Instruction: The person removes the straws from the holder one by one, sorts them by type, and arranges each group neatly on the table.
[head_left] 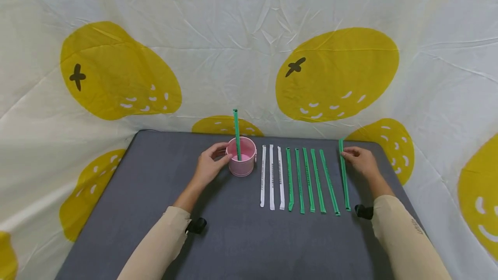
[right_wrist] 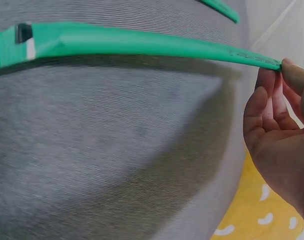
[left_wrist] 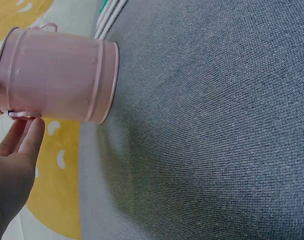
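A small pink bucket point(head_left: 241, 168) stands upright on the table, with one green paper-wrapped straw point(head_left: 237, 131) leaning up out of it. My left hand point(head_left: 209, 164) holds the bucket's left side, thumb near the rim; in the left wrist view the fingertips point(left_wrist: 34, 131) touch its small side handle. On the far right, my right hand point(head_left: 362, 160) pinches another green wrapped straw point(right_wrist: 141, 42) near its far end. That straw's near end lies low at the table in the head view.
Between the hands lies a row of wrapped straws: three white ones point(head_left: 271, 176), then several green ones point(head_left: 308, 180), roughly parallel. The dark grey table point(head_left: 249, 245) ends at a back edge against a white cloth point(head_left: 229, 72) printed with yellow fruit.
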Motion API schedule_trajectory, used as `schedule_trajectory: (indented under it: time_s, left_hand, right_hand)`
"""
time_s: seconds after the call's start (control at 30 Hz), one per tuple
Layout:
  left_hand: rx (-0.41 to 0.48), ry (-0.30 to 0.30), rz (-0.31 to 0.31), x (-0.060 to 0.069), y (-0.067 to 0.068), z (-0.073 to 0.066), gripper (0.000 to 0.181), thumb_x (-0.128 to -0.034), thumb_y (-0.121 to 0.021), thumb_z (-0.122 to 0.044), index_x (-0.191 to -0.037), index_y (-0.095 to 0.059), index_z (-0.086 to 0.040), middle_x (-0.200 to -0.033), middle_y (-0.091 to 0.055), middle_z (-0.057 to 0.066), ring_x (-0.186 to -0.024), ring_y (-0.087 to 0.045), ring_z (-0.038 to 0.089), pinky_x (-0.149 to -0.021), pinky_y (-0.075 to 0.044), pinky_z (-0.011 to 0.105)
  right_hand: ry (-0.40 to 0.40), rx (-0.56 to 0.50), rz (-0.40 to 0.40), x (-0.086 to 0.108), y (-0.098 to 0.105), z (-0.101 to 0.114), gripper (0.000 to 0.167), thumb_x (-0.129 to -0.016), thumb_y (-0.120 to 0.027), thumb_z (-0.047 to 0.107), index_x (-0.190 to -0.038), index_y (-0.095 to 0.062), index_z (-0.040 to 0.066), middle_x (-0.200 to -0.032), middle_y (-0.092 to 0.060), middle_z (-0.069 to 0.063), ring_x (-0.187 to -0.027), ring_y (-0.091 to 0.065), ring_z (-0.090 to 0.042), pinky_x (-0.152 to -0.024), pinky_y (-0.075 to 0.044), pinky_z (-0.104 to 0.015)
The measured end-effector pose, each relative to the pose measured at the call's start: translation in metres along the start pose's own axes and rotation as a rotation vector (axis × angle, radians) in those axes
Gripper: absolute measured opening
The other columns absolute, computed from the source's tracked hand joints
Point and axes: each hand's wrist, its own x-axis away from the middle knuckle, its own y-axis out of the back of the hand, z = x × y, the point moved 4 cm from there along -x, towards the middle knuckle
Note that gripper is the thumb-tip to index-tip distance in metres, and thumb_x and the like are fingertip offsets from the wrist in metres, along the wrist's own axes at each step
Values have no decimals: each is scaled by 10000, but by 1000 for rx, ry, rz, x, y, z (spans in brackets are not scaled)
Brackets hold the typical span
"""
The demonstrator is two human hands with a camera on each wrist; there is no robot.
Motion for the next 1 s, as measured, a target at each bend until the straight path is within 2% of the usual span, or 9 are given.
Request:
schedule_trajectory:
  time_s: [0.2, 0.4, 0.67, 1.0]
  left_hand:
    - [3, -11, -9, -2, 0, 0, 419, -918, -791, -114, -1313, -674, -37, -1304, -685, 202, -1203, -661, 391, -1075, -484, 628]
    - [-6, -5, -12, -2, 0, -1, 423, -922, -792, -135, -1317, -672, -44, -1304, -688, 187, -1201, -663, 380, -1073, -484, 628]
    - [-6, -3, -12, -1, -1, 1, 416, -920, -795, -139, -1310, -679, -52, -1294, -694, 170, -1204, -663, 382, -1083, -482, 627]
    - [6, 1, 2, 0, 0, 0, 420, -922, -795, -156, -1314, -678, -61, -1303, -691, 172, -1216, -659, 370, -1095, -481, 608]
  right_hand:
    - [-20, -18, 9, -1, -11, -1, 441, -1061, -594, 326, -1290, -655, -47, -1111, -723, -247, -838, -676, -185, -676, -557, -261]
    - [-25, -9, 31, -1, -20, 3, 419, -1063, -590, 310, -1289, -653, -37, -1108, -722, -242, -890, -691, -256, -688, -559, -268]
    - [-27, -1, 57, 3, -24, 3, 398, -1063, -593, 273, -1283, -651, -54, -1108, -722, -248, -907, -704, -279, -694, -554, -279]
    - [-44, 7, 49, 3, -25, 4, 404, -1059, -598, 271, -1295, -653, -52, -1146, -710, -261, -950, -698, -324, -750, -600, -369]
